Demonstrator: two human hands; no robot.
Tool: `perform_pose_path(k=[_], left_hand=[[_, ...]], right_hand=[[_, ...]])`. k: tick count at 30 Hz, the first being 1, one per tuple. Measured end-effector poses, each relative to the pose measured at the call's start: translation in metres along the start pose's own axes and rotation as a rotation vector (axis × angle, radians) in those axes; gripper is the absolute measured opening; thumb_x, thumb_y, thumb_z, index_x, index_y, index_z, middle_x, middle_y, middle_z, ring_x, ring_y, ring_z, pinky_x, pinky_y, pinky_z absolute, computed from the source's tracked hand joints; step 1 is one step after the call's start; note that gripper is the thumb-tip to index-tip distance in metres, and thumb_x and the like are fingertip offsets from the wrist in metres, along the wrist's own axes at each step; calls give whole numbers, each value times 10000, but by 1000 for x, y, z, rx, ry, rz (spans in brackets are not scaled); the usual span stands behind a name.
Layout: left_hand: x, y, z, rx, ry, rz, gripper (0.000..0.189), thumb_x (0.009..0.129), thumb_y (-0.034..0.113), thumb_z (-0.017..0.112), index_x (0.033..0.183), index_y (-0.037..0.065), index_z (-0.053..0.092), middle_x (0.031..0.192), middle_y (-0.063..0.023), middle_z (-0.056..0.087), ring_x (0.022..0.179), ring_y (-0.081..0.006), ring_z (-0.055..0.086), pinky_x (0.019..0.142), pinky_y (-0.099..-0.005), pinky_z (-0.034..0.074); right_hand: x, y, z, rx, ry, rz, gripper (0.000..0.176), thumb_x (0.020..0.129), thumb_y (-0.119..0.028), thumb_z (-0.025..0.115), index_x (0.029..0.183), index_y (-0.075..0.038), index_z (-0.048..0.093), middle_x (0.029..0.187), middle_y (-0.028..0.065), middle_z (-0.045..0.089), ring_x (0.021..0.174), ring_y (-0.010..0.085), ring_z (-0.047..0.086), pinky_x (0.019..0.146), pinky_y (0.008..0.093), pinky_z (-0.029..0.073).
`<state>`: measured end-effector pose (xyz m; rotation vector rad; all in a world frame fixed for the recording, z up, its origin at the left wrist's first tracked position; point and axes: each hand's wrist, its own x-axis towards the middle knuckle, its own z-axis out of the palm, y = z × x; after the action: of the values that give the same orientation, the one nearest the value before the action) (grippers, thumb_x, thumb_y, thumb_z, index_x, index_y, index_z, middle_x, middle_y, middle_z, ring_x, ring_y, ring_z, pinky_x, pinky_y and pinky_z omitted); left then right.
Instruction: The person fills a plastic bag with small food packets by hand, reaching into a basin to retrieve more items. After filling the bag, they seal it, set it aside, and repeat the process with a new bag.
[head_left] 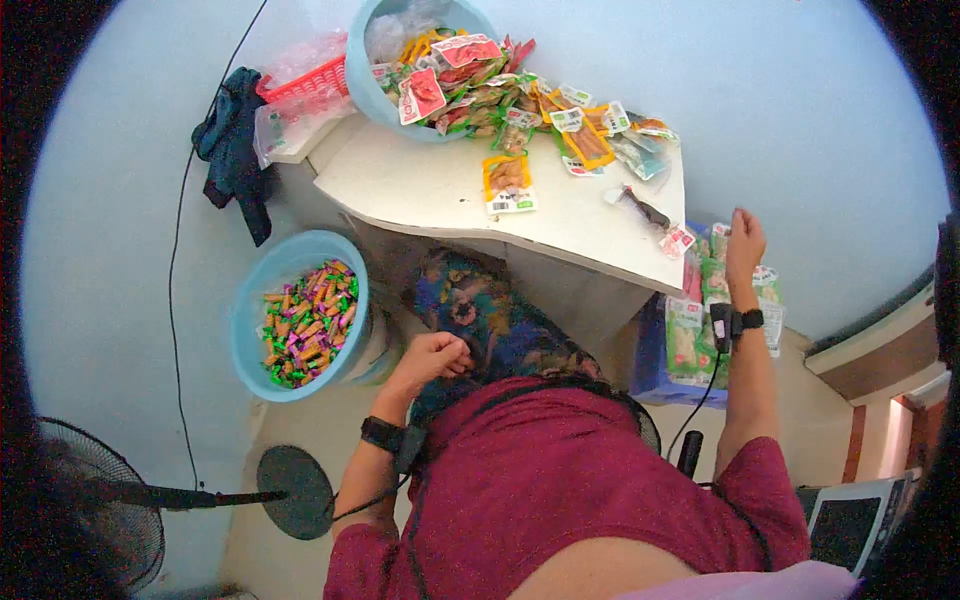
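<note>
My left hand (438, 358) rests loosely curled over the lap, by the patterned dark trousers (470, 310). Nothing shows in its fingers. My right hand (745, 245) is stretched out over the blue crate (645, 350), its fingers closed with nothing visible in them. Beneath that hand the crate holds several clear and green food packets (686, 335). On the white table (400, 195) nearby lies a dark, slim packet (648, 208) with a red and white label. A yellow-edged snack packet (510, 183) lies nearer the table's middle.
A tilted blue basin (365, 85) spills mixed snack packets onto the table. At left stands a blue tub (245, 335) of small wrapped sweets (310, 325). A red basket (315, 82), a hanging dark cloth (238, 145) and a fan (100, 500) are also on the left.
</note>
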<state>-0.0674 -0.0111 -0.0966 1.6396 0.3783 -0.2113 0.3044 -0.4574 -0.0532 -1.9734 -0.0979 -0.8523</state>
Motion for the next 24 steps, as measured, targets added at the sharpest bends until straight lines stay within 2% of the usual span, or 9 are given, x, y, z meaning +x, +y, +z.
perform_pose_path(k=[3, 7, 9, 13, 16, 19, 24], left_hand=[[5, 12, 0, 37, 15, 26, 263, 949, 276, 540, 922, 38, 650, 844, -35, 674, 724, -115, 624, 645, -261, 514], [18, 40, -6, 72, 28, 123, 252, 950, 260, 537, 911, 37, 648, 832, -29, 667, 724, -114, 622, 641, -258, 505], [22, 61, -9, 121, 66, 144, 248, 954, 255, 529, 900, 44, 647, 821, -21, 663, 729, -107, 617, 649, -257, 502], [41, 89, -30, 178, 71, 210, 232, 949, 263, 552, 913, 57, 652, 825, -15, 665, 740, -99, 616, 656, -253, 503], [44, 117, -45, 180, 154, 255, 216, 944, 256, 569, 920, 58, 651, 826, -11, 665, 740, -96, 615, 655, -246, 502], [51, 136, -65, 126, 210, 285, 200, 938, 242, 584, 949, 54, 650, 843, -20, 670, 744, -100, 624, 649, -243, 505], [65, 176, -98, 176, 380, 333, 186, 925, 207, 589, 995, 44, 645, 865, -43, 678, 740, -122, 646, 617, -248, 507]], right_hand=[[5, -94, 18, 311, -93, 23, 275, 916, -234, 591, 1072, -19, 662, 834, 65, 676, 665, 108, 601, 587, 259, 486], [3, -175, 61, 444, -240, -82, 279, 910, -234, 598, 1079, -23, 663, 879, 58, 679, 672, 109, 608, 564, 239, 479], [1, -198, 94, 519, -324, -52, 262, 919, -198, 592, 1111, -27, 643, 867, 25, 646, 672, 65, 556, 567, 207, 454], [-17, -222, 165, 461, -405, -167, 280, 910, -191, 594, 1110, 2, 633, 899, 51, 658, 646, 78, 584, 527, 217, 470], [-50, -248, 186, 527, -592, -37, 281, 906, -192, 595, 1081, 25, 635, 888, 69, 664, 630, 88, 597, 520, 218, 476], [-69, -236, 223, 414, -607, -201, 258, 852, -222, 608, 983, -5, 655, 926, 154, 675, 815, 258, 649, 725, 363, 506], [-84, -214, 272, 511, -591, -151, 251, 843, -214, 614, 986, -12, 651, 913, 152, 669, 815, 265, 647, 734, 368, 506]])
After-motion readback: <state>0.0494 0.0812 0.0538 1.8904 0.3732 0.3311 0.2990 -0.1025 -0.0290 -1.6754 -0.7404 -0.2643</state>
